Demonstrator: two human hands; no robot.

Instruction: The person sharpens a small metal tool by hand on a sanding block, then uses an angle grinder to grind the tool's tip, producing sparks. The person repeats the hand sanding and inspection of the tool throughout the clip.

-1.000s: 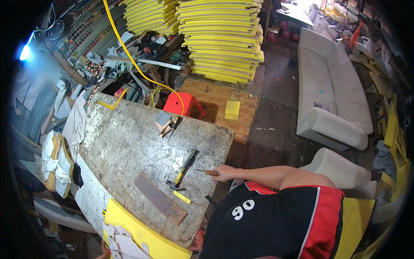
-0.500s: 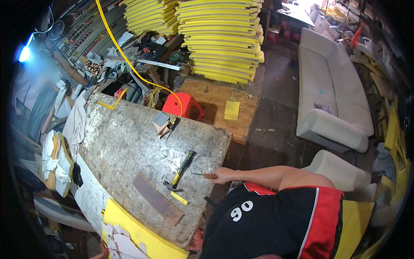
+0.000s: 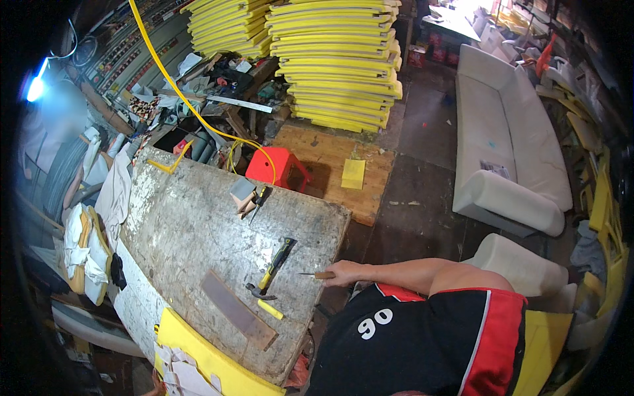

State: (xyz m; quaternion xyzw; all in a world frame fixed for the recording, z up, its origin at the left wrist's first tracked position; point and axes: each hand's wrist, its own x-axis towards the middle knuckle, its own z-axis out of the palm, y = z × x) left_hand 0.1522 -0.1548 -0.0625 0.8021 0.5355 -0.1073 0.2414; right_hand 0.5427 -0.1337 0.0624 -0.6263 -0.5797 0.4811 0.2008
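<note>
From the right my bare arm reaches to the workbench's near right edge. There my right hand (image 3: 343, 272) is closed round the wooden handle of a small tool (image 3: 321, 274) with a short, thin metal blade pointing left. On the bench beside it lie a claw hammer (image 3: 276, 266) with a black and yellow handle, a short yellow stick (image 3: 270, 309) and a flat grey-brown strip (image 3: 236, 307). At the lower left edge, only a sliver of my left hand (image 3: 158, 384) shows beside white cloth (image 3: 179, 369) on a yellow padded panel (image 3: 205, 350); its fingers are hidden.
The worn workbench (image 3: 191, 224) bears a screwdriver (image 3: 260, 199), a grey and tan block (image 3: 243, 191) and a yellow angle piece (image 3: 170, 160). Beyond stand a red stool (image 3: 269, 165) and stacked yellow panels (image 3: 333, 66). A yellow hose (image 3: 162, 69) hangs across. A pale sofa (image 3: 489, 125) stands right.
The view has shifted slightly, so the bench and tools sit a little lower and further left. My right hand, still gripping the wooden-handled tool, is slightly further right over the bench edge.
</note>
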